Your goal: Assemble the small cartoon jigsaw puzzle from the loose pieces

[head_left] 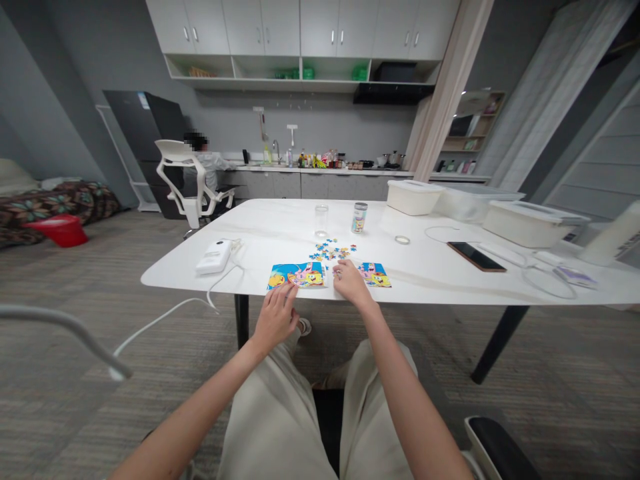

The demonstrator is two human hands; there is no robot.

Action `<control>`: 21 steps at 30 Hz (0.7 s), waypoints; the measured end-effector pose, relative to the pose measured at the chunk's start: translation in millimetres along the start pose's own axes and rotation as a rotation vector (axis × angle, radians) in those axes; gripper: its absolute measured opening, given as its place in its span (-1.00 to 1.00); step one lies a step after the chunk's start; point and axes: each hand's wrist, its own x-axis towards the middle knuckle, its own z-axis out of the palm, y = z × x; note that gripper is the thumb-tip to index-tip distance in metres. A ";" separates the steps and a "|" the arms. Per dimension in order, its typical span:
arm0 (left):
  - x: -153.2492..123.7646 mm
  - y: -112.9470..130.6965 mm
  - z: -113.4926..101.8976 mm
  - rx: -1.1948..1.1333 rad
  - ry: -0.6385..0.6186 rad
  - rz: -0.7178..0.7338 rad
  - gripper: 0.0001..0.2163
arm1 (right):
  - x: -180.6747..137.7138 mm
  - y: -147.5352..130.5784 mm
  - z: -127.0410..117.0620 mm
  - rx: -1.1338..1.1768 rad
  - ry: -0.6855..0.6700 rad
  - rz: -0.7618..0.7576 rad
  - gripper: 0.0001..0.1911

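The assembled puzzle panel (297,275) lay flat at the near edge of the white worktop (280,230), just left of the frame's centre, showing bright cartoon figures on blue and yellow. A second puzzle panel (374,274) lay to its right, with a narrow gap between the two. Just above that gap sat a small scatter of loose pieces (331,252).

The left hand (275,317) was below the first panel with its fingers spread loosely and gripping nothing. The fingertips reached the worktop's edge at the panel's lower border. The right hand (350,280) rested on the worktop in the gap between the panels, knuckles up and fingers curled under. Whether it pinched a piece could not be told. Both forearms ran up from the bottom of the frame over pale trousers.

Farther up the worktop, past the loose pieces, stood a clear glass (321,221) and, to its right, a printed jar (359,217). A white device (214,257) with a trailing cable sat to the left. A dark phone (476,257) lay to the right, with white lidded boxes (414,197) beyond it.

In the upper left of the frame, another person sat in a white chair (185,180) at the kitchen counter.
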 end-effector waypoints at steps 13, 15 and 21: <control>-0.9 0.0 0.7 -0.008 0.001 0.003 -0.40 | -0.5 1.4 1.4 0.033 0.013 0.010 -0.80; -0.8 -0.1 0.5 -0.005 -0.006 0.000 -0.39 | -0.5 3.0 2.0 0.047 0.013 -0.014 -0.81; -1.2 -0.6 1.0 0.008 -0.004 0.007 -0.40 | -0.5 4.7 2.7 0.048 0.016 -0.032 -0.83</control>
